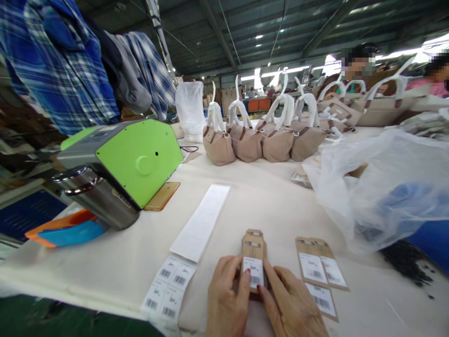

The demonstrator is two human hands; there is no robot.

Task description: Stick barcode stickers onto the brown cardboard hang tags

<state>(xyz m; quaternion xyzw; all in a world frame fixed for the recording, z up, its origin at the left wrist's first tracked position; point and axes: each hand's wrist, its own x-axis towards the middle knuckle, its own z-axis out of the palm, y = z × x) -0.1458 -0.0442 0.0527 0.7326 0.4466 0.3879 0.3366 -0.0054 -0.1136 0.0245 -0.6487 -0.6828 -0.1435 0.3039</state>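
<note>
Both hands rest low on the cream worktop (280,206), pressed around a small stack of brown cardboard hang tags (254,255) with a white barcode sticker on the top one. The left hand (226,299) has its grip closed on the stack's left edge, fingertips on the sticker; the right hand (293,306) pinches the right edge. A strip of barcode labels (168,290) lies just left, finished tags (321,269) just right, beige handbags (263,140) well behind.

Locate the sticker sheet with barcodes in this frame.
In the head view, the sticker sheet lies at the table's near edge, just left of the left hand, below a blank white strip.
</note>
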